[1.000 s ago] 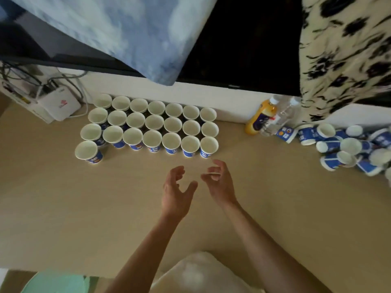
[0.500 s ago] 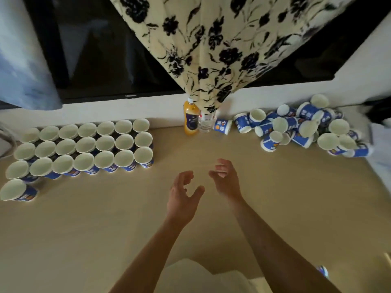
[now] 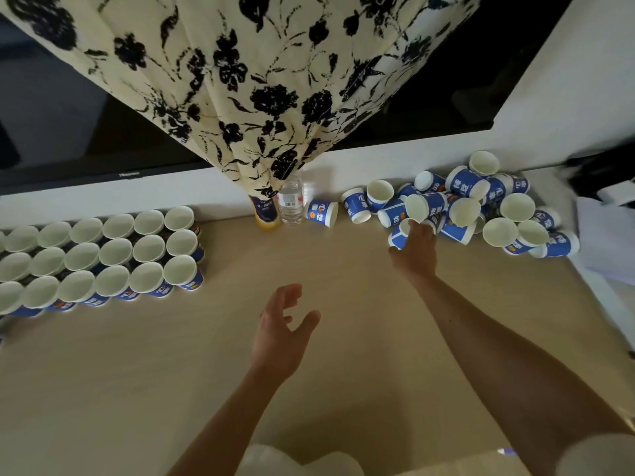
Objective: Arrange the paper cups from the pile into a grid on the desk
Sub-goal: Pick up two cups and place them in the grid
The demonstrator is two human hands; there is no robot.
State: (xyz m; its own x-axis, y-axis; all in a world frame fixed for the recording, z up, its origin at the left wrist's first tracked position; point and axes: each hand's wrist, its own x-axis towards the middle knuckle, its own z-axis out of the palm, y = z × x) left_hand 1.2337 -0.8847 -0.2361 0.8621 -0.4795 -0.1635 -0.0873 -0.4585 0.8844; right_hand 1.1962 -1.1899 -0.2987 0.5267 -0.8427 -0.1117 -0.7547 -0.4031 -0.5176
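Blue-and-white paper cup [image 3: 398,236] lies at the fingertips of the right hand [image 3: 414,250], grip unclear; likely light and crushable, so pinch its sidewall gently. Left hand [image 3: 280,333] hangs slack, empty.

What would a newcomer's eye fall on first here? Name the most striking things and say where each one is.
A jumbled pile of blue paper cups lies at the back right of the desk, and the right hand reaches its near edge. At the left, upright cups stand in a neat grid. A floral curtain hangs above the middle.
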